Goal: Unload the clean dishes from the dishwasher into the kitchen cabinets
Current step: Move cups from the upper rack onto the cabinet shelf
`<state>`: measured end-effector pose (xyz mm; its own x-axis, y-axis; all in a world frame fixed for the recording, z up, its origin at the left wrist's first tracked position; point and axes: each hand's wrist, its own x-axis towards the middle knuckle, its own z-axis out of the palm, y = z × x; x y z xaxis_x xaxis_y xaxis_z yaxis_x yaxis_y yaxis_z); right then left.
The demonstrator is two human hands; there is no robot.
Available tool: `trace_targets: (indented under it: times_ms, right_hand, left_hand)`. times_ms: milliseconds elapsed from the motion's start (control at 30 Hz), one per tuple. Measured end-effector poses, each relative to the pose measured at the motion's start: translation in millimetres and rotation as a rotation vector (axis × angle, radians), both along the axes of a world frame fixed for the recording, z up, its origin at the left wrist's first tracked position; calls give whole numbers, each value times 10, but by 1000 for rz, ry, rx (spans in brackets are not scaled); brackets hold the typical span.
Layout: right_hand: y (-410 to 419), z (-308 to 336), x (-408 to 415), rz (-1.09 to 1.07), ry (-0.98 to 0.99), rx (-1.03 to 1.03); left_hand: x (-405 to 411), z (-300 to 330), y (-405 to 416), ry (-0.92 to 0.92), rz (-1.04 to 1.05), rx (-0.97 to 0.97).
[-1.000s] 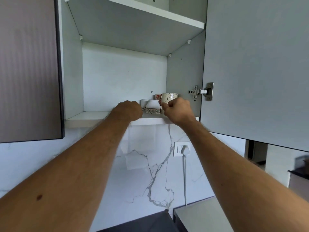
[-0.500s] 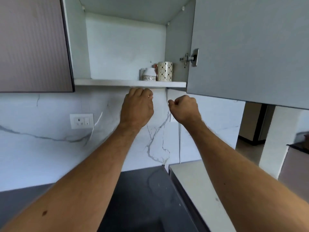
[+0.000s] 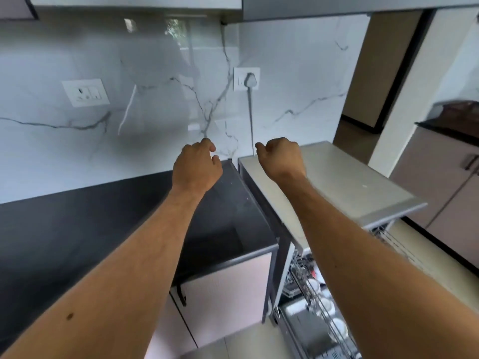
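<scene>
Dishwasher [image 3: 334, 193], pale-topped, open; white dishes [image 3: 337, 327] in its wire rack.

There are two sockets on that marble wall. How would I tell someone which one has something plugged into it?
Start at the white marble wall behind the black countertop. Two white socket plates sit on it; take the right-hand socket, above the back corner of the pale dishwasher top. Unlike the wider switch plate to the left, it holds a white plug whose cord hangs straight down.
</scene>
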<state>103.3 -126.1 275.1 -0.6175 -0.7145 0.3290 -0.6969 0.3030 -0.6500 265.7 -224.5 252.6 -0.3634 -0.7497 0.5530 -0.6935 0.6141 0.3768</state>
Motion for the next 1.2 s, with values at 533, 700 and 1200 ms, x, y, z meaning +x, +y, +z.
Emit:
trace_targets:
  times_ms: [533,700,1200]
  right_hand:
    - [1930,-1541,315,-418,-260,255]
    - [2444,-1749,495,-534,-254,314]
    - [3631,-2113,-47,-691,-330,307]
  left_hand:
    - [85,-1509,1286,-3,-457,368]
    - [65,-1877,1670,-75,-591,428]
    - [-641,-2319,2564,-258,-807,515]
